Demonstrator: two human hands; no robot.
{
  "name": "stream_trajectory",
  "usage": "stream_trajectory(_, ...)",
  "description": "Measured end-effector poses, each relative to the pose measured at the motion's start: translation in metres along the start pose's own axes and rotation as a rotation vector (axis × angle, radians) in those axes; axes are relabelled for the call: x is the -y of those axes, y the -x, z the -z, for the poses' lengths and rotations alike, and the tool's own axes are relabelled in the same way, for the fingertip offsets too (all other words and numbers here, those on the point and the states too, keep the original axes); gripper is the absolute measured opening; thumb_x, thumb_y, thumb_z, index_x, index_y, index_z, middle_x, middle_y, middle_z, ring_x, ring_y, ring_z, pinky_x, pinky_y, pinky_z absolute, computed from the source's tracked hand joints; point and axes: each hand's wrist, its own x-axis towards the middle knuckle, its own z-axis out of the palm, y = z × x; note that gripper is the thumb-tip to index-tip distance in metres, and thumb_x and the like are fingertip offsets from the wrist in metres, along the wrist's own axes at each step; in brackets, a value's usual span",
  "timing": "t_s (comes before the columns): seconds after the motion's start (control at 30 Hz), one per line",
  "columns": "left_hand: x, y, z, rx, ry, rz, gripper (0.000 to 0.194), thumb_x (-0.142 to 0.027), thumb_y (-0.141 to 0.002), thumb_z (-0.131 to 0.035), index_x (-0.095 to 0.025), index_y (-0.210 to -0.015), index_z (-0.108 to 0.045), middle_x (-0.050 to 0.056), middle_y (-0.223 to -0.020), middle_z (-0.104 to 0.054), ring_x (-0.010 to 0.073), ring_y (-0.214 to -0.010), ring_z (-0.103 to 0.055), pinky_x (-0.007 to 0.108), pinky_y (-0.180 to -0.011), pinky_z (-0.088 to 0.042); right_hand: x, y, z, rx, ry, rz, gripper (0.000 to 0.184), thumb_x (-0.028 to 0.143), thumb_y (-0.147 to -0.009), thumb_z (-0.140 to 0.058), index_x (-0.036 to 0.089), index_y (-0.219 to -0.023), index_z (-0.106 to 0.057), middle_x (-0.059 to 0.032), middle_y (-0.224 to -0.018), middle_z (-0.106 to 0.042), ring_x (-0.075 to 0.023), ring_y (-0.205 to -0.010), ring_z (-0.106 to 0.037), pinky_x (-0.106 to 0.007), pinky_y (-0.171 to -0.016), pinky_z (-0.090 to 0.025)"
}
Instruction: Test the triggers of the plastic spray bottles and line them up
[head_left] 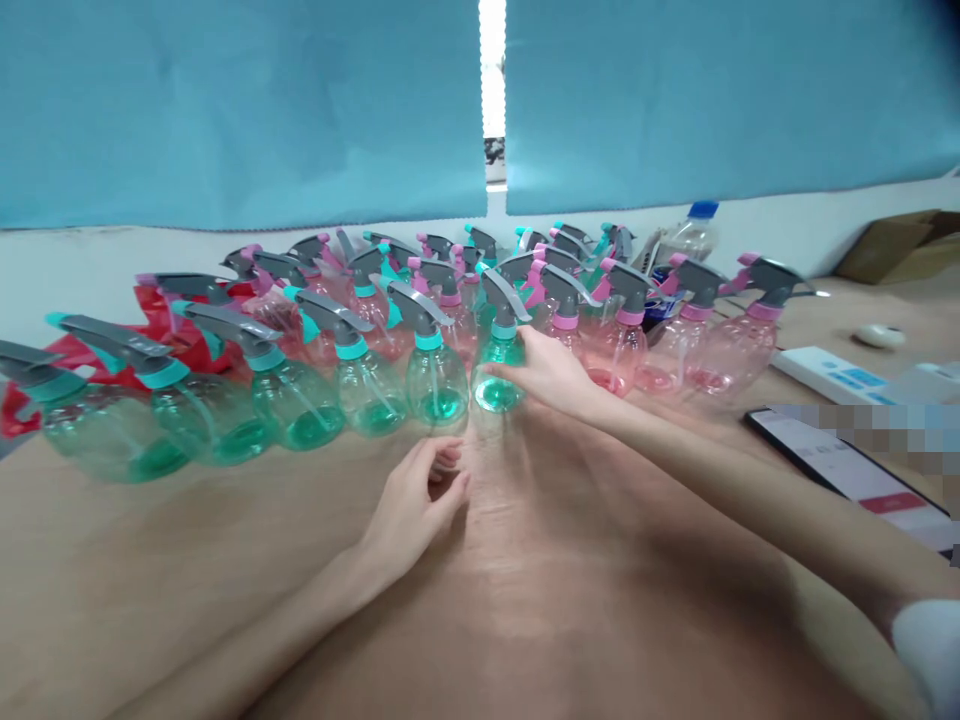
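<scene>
My right hand (551, 372) reaches forward and its fingers wrap the side of a green spray bottle (499, 360) with a grey trigger, standing upright at the right end of the front row of green bottles (300, 395). My left hand (416, 500) rests on the wooden table (225, 580) just in front of that row, fingers loosely curled, holding nothing that I can see. Pink spray bottles (675, 340) continue the front row to the right. More green and pink bottles (450, 270) crowd behind.
A phone (847, 470) lies at the right. A white box (832, 370), a small white object (879, 335), a cardboard box (896, 245) and a clear water bottle (690, 235) stand beyond it. Red plastic (161, 310) lies at the left. Blue curtains (240, 110) hang behind.
</scene>
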Motion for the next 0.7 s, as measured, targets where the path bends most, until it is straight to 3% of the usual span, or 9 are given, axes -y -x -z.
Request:
stream_trajectory(0.17, -0.007, -0.009, -0.020, -0.017, 0.179, 0.098, 0.033, -0.030, -0.087, -0.058, -0.020, -0.118, -0.052, 0.006, -0.107, -0.061, 0.0206, -0.089, -0.065, 0.038, -0.079, -0.053, 0.007, 0.019, 0.011, 0.038, 0.125, 0.012, 0.051, 0.058, -0.079, -0.057, 0.014, -0.105, -0.055, -0.0128, -0.103, -0.069, -0.0363, -0.093, -0.066, -0.041, -0.069, -0.047)
stream_trajectory(0.33, -0.016, -0.022, -0.037, -0.170, 0.168, 0.008, 0.061, -0.037, -0.079, -0.069, -0.025, -0.130, -0.039, 0.010, -0.132, -0.046, 0.0282, -0.124, -0.048, 0.046, -0.098, -0.046, 0.011, 0.049, 0.027, 0.098, 0.194, 0.043, 0.057, 0.060, -0.081, -0.054, 0.016, -0.118, -0.052, -0.0106, -0.108, -0.069, -0.0351, -0.093, -0.067, -0.039, -0.066, -0.045)
stream_trajectory(0.47, -0.030, -0.028, -0.046, -0.091, 0.247, -0.024, 0.079, -0.039, -0.074, -0.075, -0.027, -0.138, -0.030, 0.012, -0.142, -0.037, 0.0309, -0.126, -0.047, 0.048, -0.098, -0.046, 0.002, 0.073, 0.040, 0.102, 0.217, 0.121, 0.067, 0.071, -0.079, -0.049, 0.020, -0.122, -0.052, -0.0078, -0.103, -0.070, -0.0316, -0.090, -0.068, -0.036, -0.061, -0.043)
stream_trajectory(0.57, -0.041, -0.029, -0.054, -0.028, 0.247, -0.045, 0.080, -0.036, -0.073, -0.077, -0.026, -0.138, -0.031, 0.014, -0.141, -0.041, 0.0329, -0.121, -0.052, 0.050, -0.095, -0.047, -0.010, 0.085, 0.050, 0.098, 0.206, 0.159, 0.072, 0.079, -0.073, -0.049, 0.019, -0.112, -0.057, -0.0079, -0.098, -0.070, -0.0309, -0.090, -0.066, -0.037, -0.061, -0.044)
stream_trajectory(0.7, -0.051, -0.030, -0.067, 0.017, 0.253, -0.085, 0.080, -0.037, -0.073, -0.077, -0.023, -0.138, -0.032, 0.015, -0.138, -0.045, 0.0343, -0.122, -0.051, 0.053, -0.096, -0.046, -0.028, 0.093, 0.063, 0.150, -0.034, 0.198, 0.063, 0.070, -0.070, -0.062, 0.021, -0.109, -0.057, -0.0075, -0.109, -0.066, -0.0279, -0.101, -0.062, -0.040, -0.078, -0.049)
